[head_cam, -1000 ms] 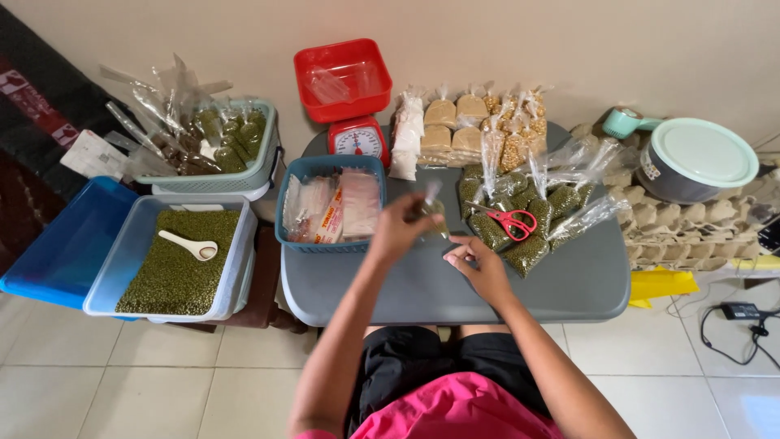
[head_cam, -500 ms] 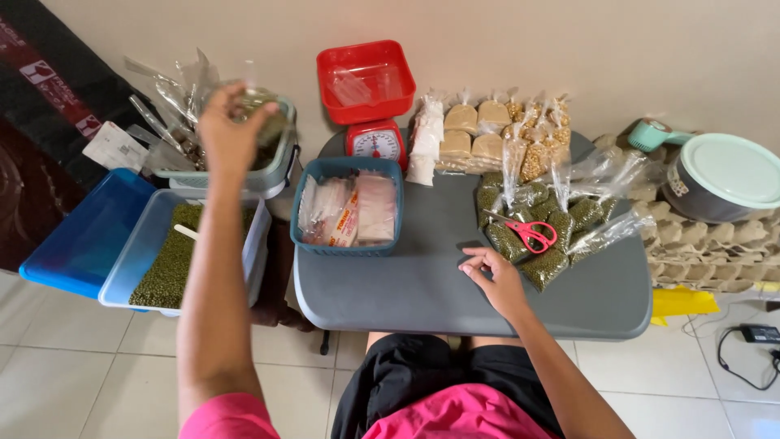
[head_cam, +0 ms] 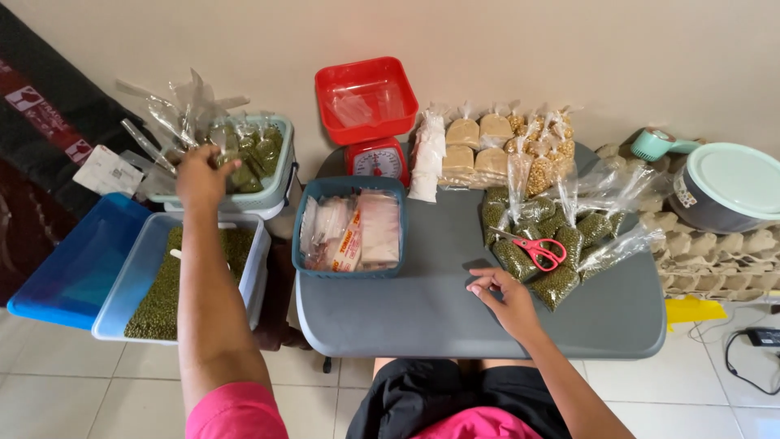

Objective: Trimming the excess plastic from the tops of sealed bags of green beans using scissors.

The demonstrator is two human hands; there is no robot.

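My left hand (head_cam: 199, 175) reaches out over the front left edge of a pale green basket (head_cam: 276, 193) packed with clear bags of green beans (head_cam: 248, 167). Its fingers curl among the bag tops, and whether they hold one is hidden. My right hand (head_cam: 505, 294) rests on the grey table (head_cam: 439, 325) with thumb and fingertips pinched together and nothing visible in them. It lies just in front of a heap of bean-filled bags (head_cam: 561, 280) with red scissors (head_cam: 540, 252) on top.
A clear tub of loose green beans (head_cam: 158, 284) and a blue bin (head_cam: 73, 260) stand low at the left. On the table are a blue basket of packets (head_cam: 349, 272), a red scale (head_cam: 375, 154) and beige packets (head_cam: 475, 142). Right: a lidded pot (head_cam: 727, 183) on egg cartons (head_cam: 715, 256).
Both hands were together over the table centre. My left hand then swung out to the green basket and has now dropped to its near edge. My right hand stayed on the table.
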